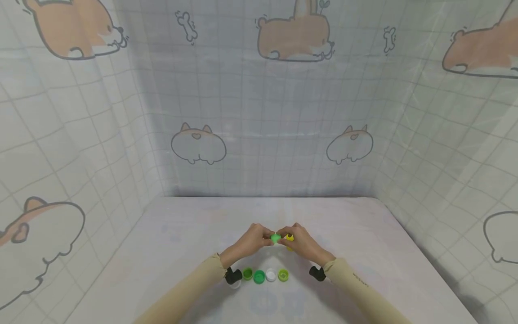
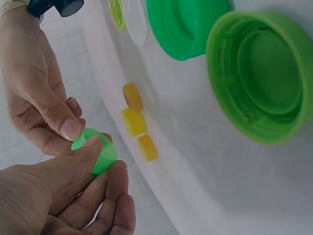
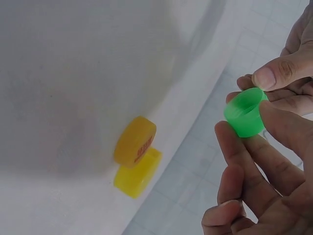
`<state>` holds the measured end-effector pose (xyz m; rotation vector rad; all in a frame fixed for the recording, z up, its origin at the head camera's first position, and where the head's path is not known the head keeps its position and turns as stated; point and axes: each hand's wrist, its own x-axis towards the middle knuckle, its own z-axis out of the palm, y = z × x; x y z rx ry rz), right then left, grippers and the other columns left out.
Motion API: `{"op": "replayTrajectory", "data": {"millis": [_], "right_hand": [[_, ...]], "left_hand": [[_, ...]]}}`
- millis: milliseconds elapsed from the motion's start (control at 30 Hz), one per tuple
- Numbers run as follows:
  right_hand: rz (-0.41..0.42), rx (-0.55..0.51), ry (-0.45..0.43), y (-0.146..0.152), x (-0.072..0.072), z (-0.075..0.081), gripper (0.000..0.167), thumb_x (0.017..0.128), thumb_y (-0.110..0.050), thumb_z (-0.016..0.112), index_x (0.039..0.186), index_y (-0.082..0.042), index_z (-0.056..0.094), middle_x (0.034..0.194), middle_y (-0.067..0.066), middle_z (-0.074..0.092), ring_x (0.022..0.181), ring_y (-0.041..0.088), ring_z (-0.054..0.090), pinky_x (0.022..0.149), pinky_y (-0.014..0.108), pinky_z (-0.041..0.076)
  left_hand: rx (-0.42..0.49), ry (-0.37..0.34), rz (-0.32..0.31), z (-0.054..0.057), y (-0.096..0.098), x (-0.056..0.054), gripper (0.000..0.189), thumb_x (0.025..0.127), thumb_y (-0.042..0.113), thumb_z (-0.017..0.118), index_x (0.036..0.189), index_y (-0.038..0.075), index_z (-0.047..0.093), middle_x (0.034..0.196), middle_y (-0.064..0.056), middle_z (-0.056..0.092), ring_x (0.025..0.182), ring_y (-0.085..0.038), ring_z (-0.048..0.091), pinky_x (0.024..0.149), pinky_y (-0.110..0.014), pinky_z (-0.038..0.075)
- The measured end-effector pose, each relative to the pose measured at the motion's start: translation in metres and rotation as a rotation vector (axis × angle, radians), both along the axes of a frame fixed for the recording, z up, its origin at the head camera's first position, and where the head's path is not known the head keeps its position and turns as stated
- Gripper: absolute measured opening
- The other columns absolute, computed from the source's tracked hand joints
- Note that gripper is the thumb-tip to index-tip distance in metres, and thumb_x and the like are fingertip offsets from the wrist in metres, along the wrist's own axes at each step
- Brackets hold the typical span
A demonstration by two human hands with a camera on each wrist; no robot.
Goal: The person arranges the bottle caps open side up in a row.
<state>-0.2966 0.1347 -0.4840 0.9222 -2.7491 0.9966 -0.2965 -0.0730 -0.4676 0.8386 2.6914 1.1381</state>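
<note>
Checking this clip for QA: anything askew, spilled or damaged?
Nothing stands out. The green cap looks whole, though fingers hide part of it. The yellow caps and nearer caps rest on the table; no spill shows.

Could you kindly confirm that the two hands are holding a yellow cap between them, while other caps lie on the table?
Not quite: the left hand and the right hand hold a green cap between them, not a yellow one, as the right wrist view shows. The rest is right: other caps do lie on the table.
</note>
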Motion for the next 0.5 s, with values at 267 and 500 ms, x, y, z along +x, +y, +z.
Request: {"op": "replayTrajectory", "data": {"millis": [267, 500], "right_hand": [[0.011, 0.034, -0.003, -0.0004, 0.0002, 0.0027, 0.026, 0.088, -0.022, 0.071, 0.112, -0.013, 0.073, 0.109, 0.001, 0.072, 0.091, 0.021, 0.056, 0.072, 0.024, 0.043], [0.019, 0.010, 0.017, 0.0009, -0.0008, 0.0071, 0.024, 0.088, -0.022, 0.070, 0.111, -0.013, 0.073, 0.105, 0.000, 0.070, 0.093, 0.021, 0.058, 0.078, 0.033, 0.048]], "left_hand": [[0.012, 0.021, 0.007, -0.0005, -0.0031, 0.0008, 0.024, 0.086, 0.012, 0.072, 0.108, 0.003, 0.073, 0.103, -0.010, 0.074, 0.088, -0.014, 0.071, 0.067, -0.021, 0.053], [0.026, 0.059, -0.016, 0.0018, -0.0067, 0.0005, 0.024, 0.088, 0.013, 0.070, 0.109, 0.002, 0.072, 0.108, -0.012, 0.072, 0.094, -0.016, 0.071, 0.072, -0.021, 0.055]]}}
